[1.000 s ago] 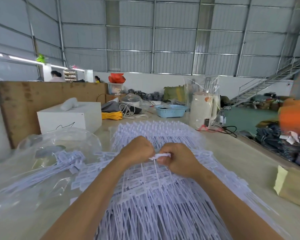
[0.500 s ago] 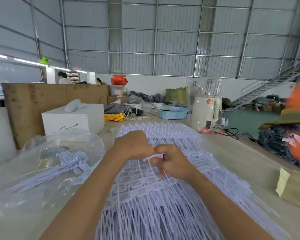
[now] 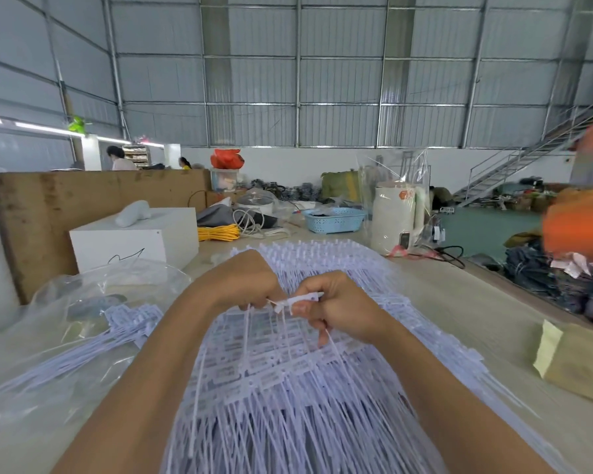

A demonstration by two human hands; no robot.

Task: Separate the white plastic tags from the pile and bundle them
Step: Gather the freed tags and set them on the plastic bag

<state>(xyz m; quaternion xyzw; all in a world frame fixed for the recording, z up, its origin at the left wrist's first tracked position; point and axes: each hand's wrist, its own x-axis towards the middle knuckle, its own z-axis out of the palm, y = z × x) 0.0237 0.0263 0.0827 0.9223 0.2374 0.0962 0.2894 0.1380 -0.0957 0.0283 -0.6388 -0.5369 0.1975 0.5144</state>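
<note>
clear plastic bag with loose tags, laid at left. left hand, fingers curled, pinching thin white tag stems. small bunch of white plastic tags gripped by right hand (above the pile). large fanned pile of white plastic tags spread on the pale table.

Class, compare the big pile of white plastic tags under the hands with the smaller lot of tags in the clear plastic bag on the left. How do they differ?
The pile of white plastic tags is far larger and lies bare on the table; the bagged tags are few and sit inside a clear plastic bag. Both hands, the left hand and right hand, work over the pile; nothing touches the bagged tags. Both lots are the same white long-tailed tags.
</note>
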